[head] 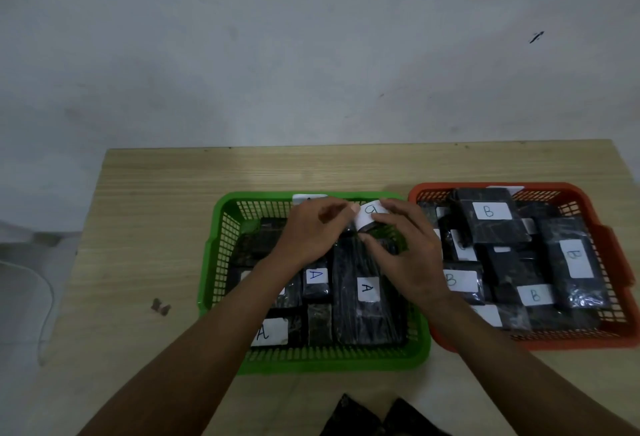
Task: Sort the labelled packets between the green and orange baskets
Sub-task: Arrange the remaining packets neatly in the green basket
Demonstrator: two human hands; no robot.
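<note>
Green basket: at 6 o'clock on the wooden table, holding dark wrapped packets; three white labels read A, the largest packet lying with its long axis from 12 to 6.
Orange basket: just beside the green one at 3 o'clock, rims nearly touching, piled with dark packets whose labels read B; the top packet is tilted, long axis running about 11 to 5.
Held packet: over the far half of the green basket, at its 12 o'clock end, small and dark, white label facing up; the letter looks like a B turned sideways, but it is blurred.
Left hand: fingers pinched on the held packet's left edge.
Right hand: thumb and fingers closed around the packet's right side.
Hidden: both hands cover the middle packets; several labels are half buried.
Cut off: dark patterned cloth at the bottom edge, 6 o'clock.
</note>
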